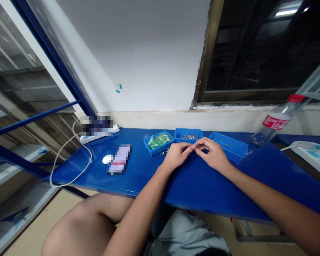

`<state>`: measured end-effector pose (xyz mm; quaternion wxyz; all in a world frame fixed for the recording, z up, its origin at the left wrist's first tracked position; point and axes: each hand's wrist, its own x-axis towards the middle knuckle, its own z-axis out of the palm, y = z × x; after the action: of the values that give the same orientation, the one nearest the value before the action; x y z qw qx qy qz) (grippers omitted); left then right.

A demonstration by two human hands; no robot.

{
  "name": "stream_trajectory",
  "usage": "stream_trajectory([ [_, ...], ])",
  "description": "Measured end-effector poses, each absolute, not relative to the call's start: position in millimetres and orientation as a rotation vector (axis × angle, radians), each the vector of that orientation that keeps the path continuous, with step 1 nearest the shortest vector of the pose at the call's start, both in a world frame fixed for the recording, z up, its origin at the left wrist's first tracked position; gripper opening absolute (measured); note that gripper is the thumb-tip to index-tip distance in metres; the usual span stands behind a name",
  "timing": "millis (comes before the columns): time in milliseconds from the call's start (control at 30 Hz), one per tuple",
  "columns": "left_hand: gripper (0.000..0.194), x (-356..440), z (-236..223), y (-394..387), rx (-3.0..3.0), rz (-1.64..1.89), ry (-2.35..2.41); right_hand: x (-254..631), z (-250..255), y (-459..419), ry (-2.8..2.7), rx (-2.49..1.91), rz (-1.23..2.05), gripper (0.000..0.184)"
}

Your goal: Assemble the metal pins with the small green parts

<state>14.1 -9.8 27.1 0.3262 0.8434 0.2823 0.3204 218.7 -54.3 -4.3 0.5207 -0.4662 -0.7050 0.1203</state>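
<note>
Head view: left of the middle blue tray of metal pins lay a white mouse and a blue tray of green packets. Just in front, the left hand and right hand met, fingertips pinched on something too small to tell. Further right stood a third blue tray, then a plastic bottle.

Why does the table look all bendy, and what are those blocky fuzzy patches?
In the head view, the wide lens seems to curve and stretch the table; one blocky patch covers something on the power strip, and another patch sits beside the mouse, hiding what is underneath.
</note>
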Motion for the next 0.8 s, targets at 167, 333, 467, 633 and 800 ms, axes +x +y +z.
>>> stream_trajectory([
  [167, 0.023, 15, 22, -4, 2.176, 0.896, 0.799, 218, -3, -56, -1.708, -1.171, 0.304, 0.012],
  [333, 0.016, 16, 16, 0, 2.233, 0.922, 0.798, 214, -5, -57, -1.607, -1.211, 0.420, 0.018],
  [467, 0.017, 17, 16, -1, 2.208, 0.982, 0.799, 213, -8, -55, -1.585, -1.194, 0.485, 0.023],
  [633, 0.019, 19, 16, -2, 2.099, 1.040, 0.764, 214, -10, -54, -1.635, -1.149, 0.472, 0.023],
  [800, 0.007, 18, 19, -5, 2.132, 1.014, 0.804, 213, -9, -55, -1.601, -1.165, 0.444, 0.026],
])
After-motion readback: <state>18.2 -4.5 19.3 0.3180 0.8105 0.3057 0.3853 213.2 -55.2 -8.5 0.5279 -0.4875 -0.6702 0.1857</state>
